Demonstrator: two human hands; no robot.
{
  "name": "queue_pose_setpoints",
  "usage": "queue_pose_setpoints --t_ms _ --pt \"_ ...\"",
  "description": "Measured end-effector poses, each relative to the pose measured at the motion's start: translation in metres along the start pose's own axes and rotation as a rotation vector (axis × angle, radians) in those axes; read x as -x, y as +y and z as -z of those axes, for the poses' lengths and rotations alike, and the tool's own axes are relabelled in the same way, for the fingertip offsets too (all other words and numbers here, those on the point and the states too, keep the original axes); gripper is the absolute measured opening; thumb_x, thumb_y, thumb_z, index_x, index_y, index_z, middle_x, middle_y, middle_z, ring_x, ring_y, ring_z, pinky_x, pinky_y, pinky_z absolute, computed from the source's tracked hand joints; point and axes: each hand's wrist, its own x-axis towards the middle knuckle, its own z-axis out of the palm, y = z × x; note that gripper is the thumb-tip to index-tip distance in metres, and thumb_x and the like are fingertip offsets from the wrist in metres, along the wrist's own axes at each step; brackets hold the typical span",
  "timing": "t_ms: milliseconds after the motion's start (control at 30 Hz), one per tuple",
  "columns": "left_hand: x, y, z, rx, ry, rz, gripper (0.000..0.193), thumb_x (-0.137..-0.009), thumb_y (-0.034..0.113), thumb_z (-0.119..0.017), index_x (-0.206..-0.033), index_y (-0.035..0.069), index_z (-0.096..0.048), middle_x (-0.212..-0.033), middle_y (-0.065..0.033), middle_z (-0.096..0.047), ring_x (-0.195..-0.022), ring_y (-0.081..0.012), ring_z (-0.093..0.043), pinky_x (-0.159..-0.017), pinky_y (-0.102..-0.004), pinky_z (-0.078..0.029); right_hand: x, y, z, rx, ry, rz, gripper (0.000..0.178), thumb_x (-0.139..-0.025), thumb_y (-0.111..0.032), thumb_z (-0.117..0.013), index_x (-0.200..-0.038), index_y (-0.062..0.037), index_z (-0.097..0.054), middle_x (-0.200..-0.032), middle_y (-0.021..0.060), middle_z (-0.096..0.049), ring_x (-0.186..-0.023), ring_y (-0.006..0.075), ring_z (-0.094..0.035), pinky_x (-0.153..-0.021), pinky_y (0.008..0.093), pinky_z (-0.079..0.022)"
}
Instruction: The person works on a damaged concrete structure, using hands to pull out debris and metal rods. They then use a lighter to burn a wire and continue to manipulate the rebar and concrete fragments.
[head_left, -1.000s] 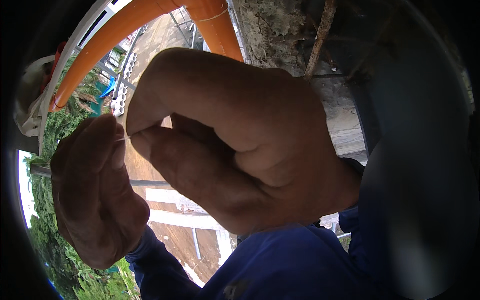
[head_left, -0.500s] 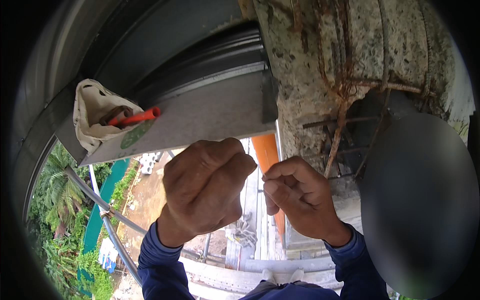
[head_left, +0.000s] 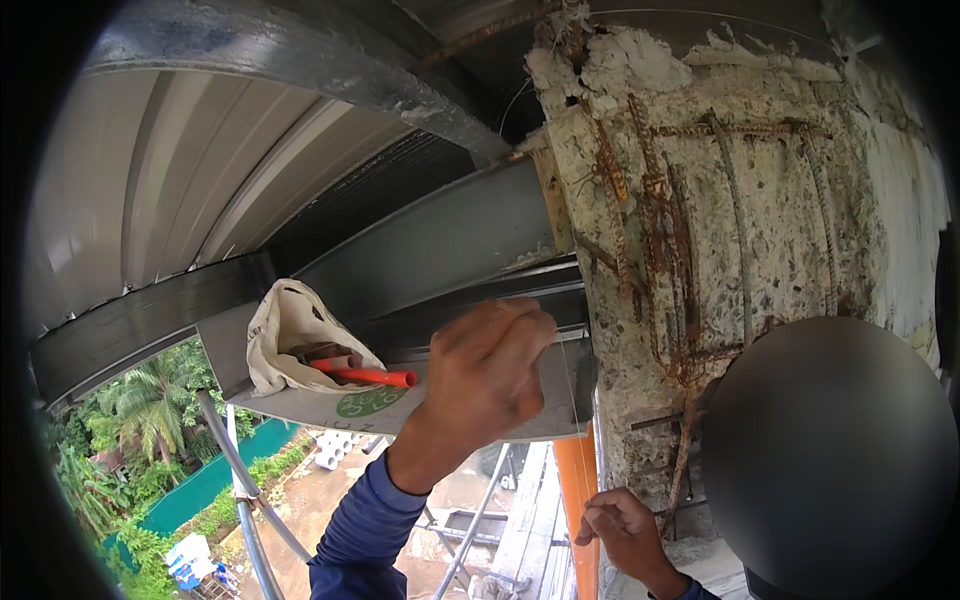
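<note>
My left hand [head_left: 482, 372] is raised in a fist in front of the grey board [head_left: 470, 405], its back toward me. A thin pale line, like string, runs down from beside its fingers toward my right hand [head_left: 628, 538]. Lower down, that right hand is closed in a pinch near the orange pipe [head_left: 575, 490]. The thin line fades near its fingertips. To the left of my left hand, a cream cloth bag [head_left: 275, 345] lies gaping on the board, with red-orange tubes [head_left: 375, 377] sticking out.
Broken concrete with rusty rebar [head_left: 655, 220] rises on the right. A blurred grey oval [head_left: 830, 460] hides the lower right. Metal scaffold tubes [head_left: 250, 500] cross the lower left above a drop to the ground. A steel beam [head_left: 290, 70] and corrugated sheeting hang overhead.
My view has tilted upward. My hands have moved apart: the left has risen toward the board, while the right is lower. The thin line now shows between them.
</note>
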Motion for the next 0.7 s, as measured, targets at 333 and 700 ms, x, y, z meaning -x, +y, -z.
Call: queue_pose_setpoints --t_ms 333,700 --pt "-0.017 -0.008 -0.004 -0.102 -0.052 -0.042 0.033 -0.061 -0.011 -0.062 -0.091 0.003 -0.057 -0.09 -0.0135 -0.064 -0.078 -0.0321 -0.065 -0.064 -0.0409 -0.055 0.054 0.078 0.044 0.515 0.182 0.288 0.019 -0.1 -0.016 -0.057 -0.105 -0.0005 -0.066 -0.093 0.0099 -0.068 -0.086 0.0187 -0.065 -0.079 0.0324 -0.052" --pt "-0.09 -0.043 0.014 -0.246 0.061 -0.075 0.019 -0.079 -0.011 -0.062 -0.091 0.004 -0.063 -0.082 -0.0125 -0.065 -0.071 -0.0264 -0.065 -0.063 -0.0333 -0.051 -0.002 0.006 0.037 0.387 0.246 0.513 0.012 -0.098 0.004 -0.05 -0.108 0.0027 -0.056 -0.079 0.0037 -0.059 -0.069 0.0049 -0.051 -0.059 0.0233 -0.041"
